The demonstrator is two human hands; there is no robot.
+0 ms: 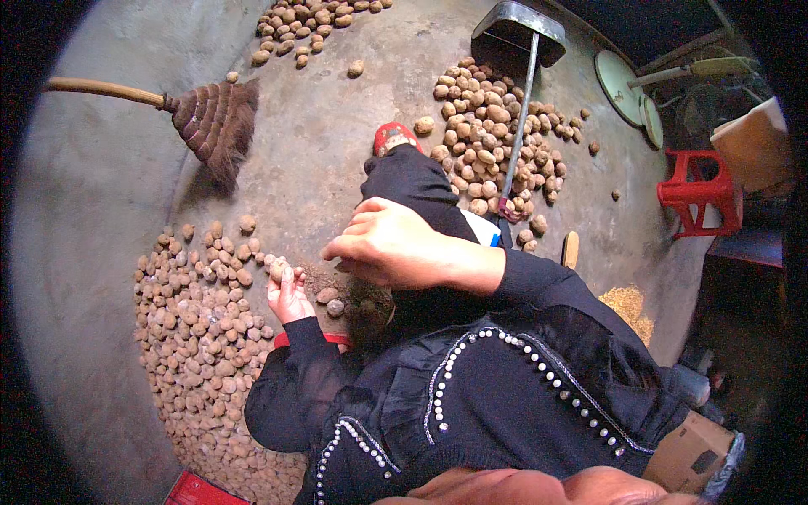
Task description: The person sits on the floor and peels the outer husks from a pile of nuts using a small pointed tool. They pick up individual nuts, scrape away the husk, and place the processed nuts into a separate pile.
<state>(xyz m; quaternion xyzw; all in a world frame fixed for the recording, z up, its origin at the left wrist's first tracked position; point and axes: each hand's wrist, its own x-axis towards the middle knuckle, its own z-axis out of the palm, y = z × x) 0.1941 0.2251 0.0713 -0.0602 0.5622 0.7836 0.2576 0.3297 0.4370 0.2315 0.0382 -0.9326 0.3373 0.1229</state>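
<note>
A pale potato (278,269) is pinched between the thumb and fingers of my left hand (291,304). This hand is at the right edge of a large heap of small potatoes (202,360) on the concrete floor. My right hand (398,246) hangs above my bent leg, its fingers curled downward. Its palm faces away, so whether it holds anything is hidden. Between and below the two hands, a couple of loose potatoes (331,302) lie by scattered dark soil (322,278).
A second potato pile (486,126) spreads beyond my red shoe (394,136), with a long-handled metal dustpan (549,38) across it. More potatoes (303,25) lie at the far end. A fibre broom (214,123) is at left. A red plastic stool (701,192) and yellow grain (628,309) are at right.
</note>
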